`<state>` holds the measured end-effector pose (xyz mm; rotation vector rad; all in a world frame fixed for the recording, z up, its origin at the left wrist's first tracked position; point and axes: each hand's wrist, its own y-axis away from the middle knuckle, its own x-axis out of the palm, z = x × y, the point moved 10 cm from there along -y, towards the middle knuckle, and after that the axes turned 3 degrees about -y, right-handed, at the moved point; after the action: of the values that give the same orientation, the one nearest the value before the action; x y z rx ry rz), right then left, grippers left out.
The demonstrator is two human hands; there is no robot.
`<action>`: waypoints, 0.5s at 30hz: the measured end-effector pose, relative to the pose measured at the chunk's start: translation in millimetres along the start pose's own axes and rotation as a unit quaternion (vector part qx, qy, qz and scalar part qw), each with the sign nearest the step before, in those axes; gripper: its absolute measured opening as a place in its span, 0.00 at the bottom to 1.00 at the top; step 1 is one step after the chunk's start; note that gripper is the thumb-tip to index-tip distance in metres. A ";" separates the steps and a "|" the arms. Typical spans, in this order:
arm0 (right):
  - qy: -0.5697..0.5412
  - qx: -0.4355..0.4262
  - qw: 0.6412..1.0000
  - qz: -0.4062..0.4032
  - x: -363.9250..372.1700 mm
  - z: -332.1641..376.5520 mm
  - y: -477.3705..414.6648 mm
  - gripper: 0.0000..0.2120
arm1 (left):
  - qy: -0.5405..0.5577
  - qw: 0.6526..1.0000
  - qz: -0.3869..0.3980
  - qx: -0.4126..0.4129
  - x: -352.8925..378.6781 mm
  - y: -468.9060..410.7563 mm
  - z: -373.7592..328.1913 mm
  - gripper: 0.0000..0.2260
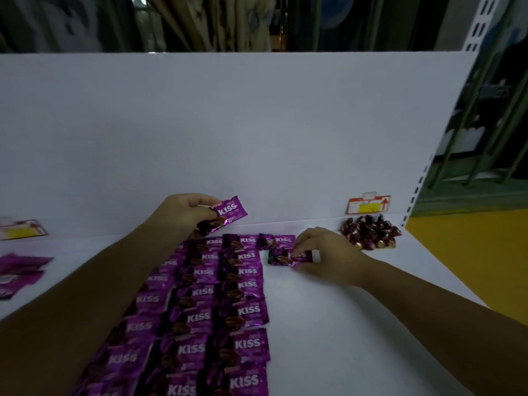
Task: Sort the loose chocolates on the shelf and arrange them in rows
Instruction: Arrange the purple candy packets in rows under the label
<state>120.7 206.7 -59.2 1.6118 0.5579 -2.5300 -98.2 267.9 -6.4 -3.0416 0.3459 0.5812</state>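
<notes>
Purple "KISS" chocolate packets [223, 304] lie in three long rows down the white shelf [357, 310]. A fourth row starts at the back right with one packet [278, 240]. My left hand [185, 212] holds a small bunch of packets [228, 214] lifted above the back of the rows. My right hand [325, 255] pinches one packet [285, 258] lying flat on the shelf just under the fourth row's first packet.
A heap of small dark purple twist-wrapped chocolates [370, 232] sits at the back right below a red price tag [368, 204]. More purple packets [20, 270] and another tag [21, 229] lie at the far left. The white back panel [228, 132] rises behind.
</notes>
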 end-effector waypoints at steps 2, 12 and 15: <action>-0.004 -0.006 1.000 -0.004 3.5 3.4 -8.9 0.10 | 0.003 1.000 0.007 0.000 -5.3 3.4 5.5 0.08; -0.037 0.019 0.999 -0.030 5.0 6.9 -23.4 0.09 | -0.021 0.997 0.077 -0.005 18.5 10.9 10.4 0.11; -0.294 0.129 0.945 -0.062 -13.5 9.4 -15.3 0.08 | -0.062 0.993 0.097 0.022 39.5 13.5 1.6 0.12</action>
<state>114.4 215.9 -39.7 0.7953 0.2713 -3.0753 -65.9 246.4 -22.2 -2.9319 0.6456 0.7569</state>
